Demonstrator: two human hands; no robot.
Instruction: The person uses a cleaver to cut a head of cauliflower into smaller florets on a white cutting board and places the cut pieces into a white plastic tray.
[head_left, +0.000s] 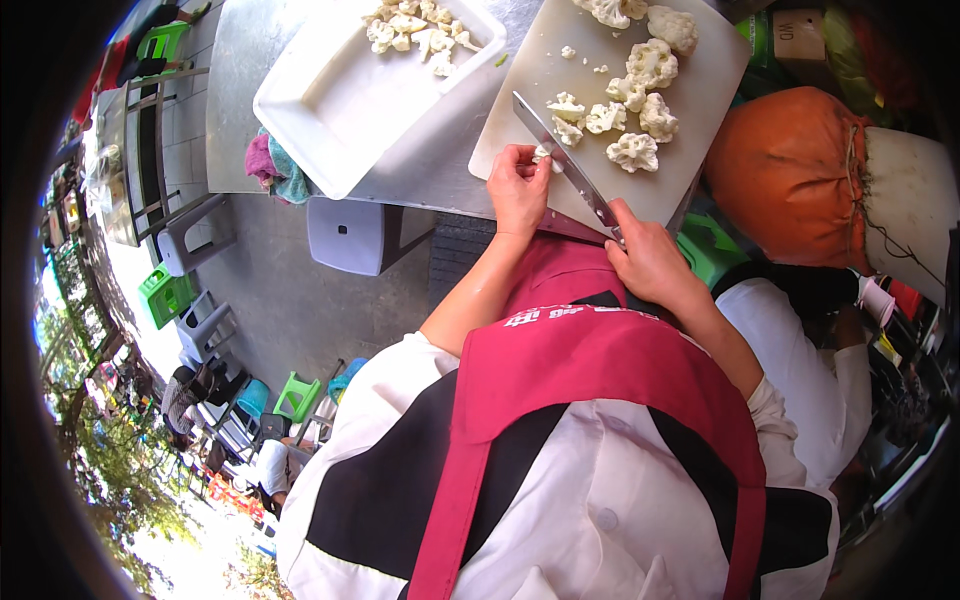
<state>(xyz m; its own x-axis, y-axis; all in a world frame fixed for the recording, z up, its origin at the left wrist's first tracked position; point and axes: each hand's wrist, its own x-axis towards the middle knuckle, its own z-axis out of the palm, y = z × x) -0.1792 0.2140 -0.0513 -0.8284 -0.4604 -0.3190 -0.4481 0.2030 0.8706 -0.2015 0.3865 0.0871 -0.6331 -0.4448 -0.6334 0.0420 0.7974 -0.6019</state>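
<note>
My left hand (520, 191) pinches a small cauliflower floret (541, 154) over the near left part of a white cutting board (517, 131). In my right hand (651, 251) is the handle of a kitchen knife (566, 161). Its blade slants away to the left across the board, close beside the pinched floret. Beyond the blade lie several cut cauliflower pieces (632, 152), with larger ones (673, 30) toward the far edge. A white plastic tray (300, 112) to the left holds a pile of small florets (409, 30) at its far end.
Under the board and tray is a metal table (240, 67). Purple and teal cloths (283, 165) lie at its near left edge. A grey stool (345, 234) stands below. On the right are an orange-covered container (787, 172) and another person's white-clothed body (772, 360).
</note>
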